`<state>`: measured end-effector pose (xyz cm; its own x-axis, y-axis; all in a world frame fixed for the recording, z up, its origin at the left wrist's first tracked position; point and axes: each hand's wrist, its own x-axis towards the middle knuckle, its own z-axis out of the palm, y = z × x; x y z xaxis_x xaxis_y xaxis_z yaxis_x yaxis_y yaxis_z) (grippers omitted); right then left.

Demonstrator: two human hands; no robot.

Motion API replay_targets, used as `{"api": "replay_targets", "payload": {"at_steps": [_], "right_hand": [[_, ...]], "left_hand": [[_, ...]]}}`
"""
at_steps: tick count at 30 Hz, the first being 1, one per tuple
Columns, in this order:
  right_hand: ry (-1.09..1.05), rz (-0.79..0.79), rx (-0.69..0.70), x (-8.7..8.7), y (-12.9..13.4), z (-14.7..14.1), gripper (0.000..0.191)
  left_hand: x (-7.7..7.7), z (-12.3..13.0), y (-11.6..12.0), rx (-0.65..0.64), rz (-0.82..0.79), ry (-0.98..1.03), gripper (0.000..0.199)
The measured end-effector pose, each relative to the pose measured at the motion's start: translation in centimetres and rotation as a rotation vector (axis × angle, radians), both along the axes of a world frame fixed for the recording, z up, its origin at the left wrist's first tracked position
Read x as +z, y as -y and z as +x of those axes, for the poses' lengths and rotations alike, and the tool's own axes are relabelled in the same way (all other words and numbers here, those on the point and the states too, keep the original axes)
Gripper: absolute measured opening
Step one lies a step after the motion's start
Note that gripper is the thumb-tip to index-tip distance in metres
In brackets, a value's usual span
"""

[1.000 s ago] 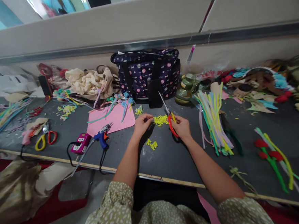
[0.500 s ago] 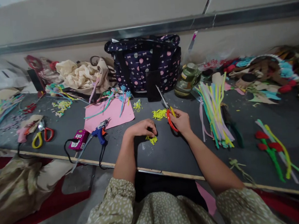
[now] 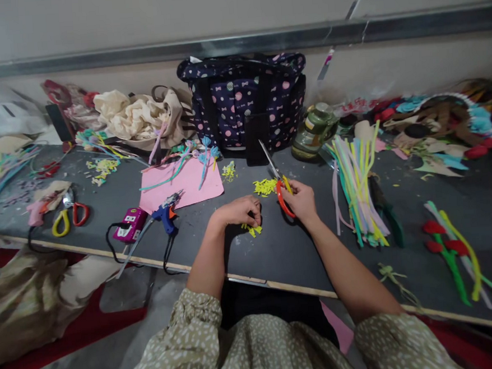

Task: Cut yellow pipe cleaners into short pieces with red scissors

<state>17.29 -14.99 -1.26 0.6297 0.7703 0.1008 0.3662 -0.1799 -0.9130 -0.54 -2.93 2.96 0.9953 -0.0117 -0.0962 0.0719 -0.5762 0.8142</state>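
My right hand (image 3: 301, 201) is closed around the handles of a pair of scissors (image 3: 280, 189) with red and yellow grips. Their blades point away from me toward a dark phone-like slab (image 3: 257, 138). Just left of the scissors lies a pile of short yellow cut pieces (image 3: 265, 187). My left hand (image 3: 243, 211) rests low on the table, fingertips bent together over a smaller cluster of yellow pieces (image 3: 253, 229). What is between those fingertips is hidden.
Left of me are a pink sheet (image 3: 182, 183), a blue glue gun (image 3: 166, 213), a purple power box (image 3: 130, 225) and another pair of scissors (image 3: 70, 211). A patterned bag (image 3: 231, 95) and a green jar (image 3: 314, 130) stand behind. Pipe cleaners (image 3: 358, 193) lie right.
The view has shifted slightly, so things sit a little further right. My left fingers have drawn closer together over the small yellow cluster. The scissors stay in my right hand.
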Motion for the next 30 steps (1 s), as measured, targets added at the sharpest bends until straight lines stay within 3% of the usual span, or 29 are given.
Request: {"api": "replay_targets", "payload": {"at_steps": [7,12,17,22,27,30], "right_hand": [[0.035,0.005,0.003,-0.3,0.0,0.0,0.048],[0.037,0.006,-0.004,-0.4,-0.1,0.1,0.047],[0.009,0.02,0.012,-0.5,-0.2,0.2,0.047],[0.01,0.02,0.013,-0.7,-0.2,0.3,0.044],[0.047,0.012,0.002,-0.8,-0.2,0.3,0.045],[0.064,0.02,-0.002,-0.9,-0.2,0.3,0.046]], "left_hand": [[0.1,-0.6,-0.2,0.054,-0.071,0.055,0.007],[0.5,-1.2,-0.6,0.011,0.03,0.026,0.032],[1.4,-1.4,0.4,0.022,0.138,-0.04,0.043],[0.8,-2.2,2.1,0.08,0.214,-0.09,0.045],[-0.5,-1.9,2.2,0.289,0.237,-0.029,0.014],[-1.3,-0.9,1.2,0.471,0.235,0.018,0.007]]}}
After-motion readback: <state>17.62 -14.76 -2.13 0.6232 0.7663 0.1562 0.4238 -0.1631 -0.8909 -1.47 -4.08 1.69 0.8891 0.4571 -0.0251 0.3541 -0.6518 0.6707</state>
